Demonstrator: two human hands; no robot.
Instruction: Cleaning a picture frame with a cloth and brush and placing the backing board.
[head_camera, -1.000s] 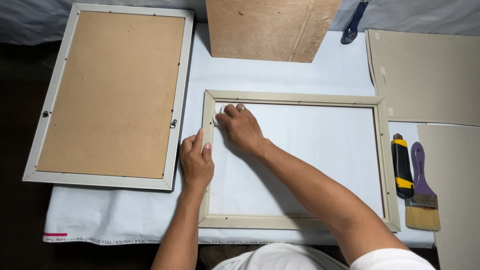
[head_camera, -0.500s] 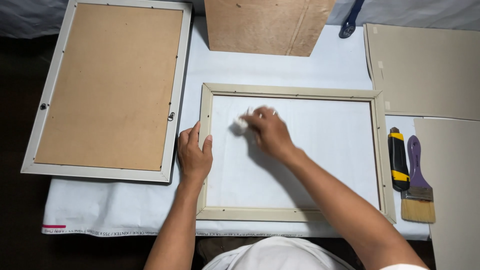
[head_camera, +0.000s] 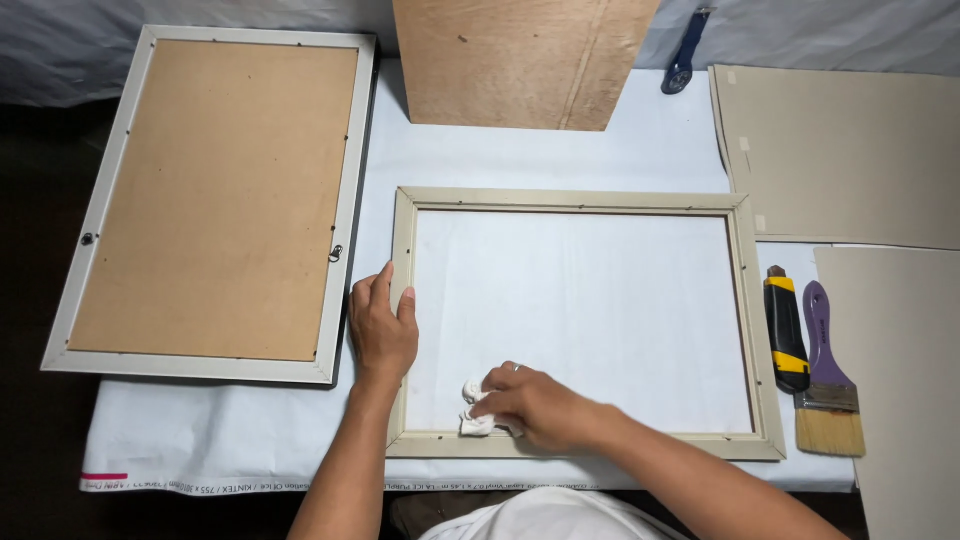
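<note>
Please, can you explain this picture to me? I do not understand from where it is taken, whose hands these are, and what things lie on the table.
The picture comes from a camera worn on a person's head, looking down, so both arms belong to that person. The left hand lies flat on the left side of an empty pale frame, which lies on a white sheet. The right hand presses a small white cloth inside the frame, near its lower left corner. To the left lies a second frame, back side up, with a brown backing. At the top is a plywood board. On the right are grey cardboard sheets, a yellow and black utility knife and a purple-handled brush.
</note>
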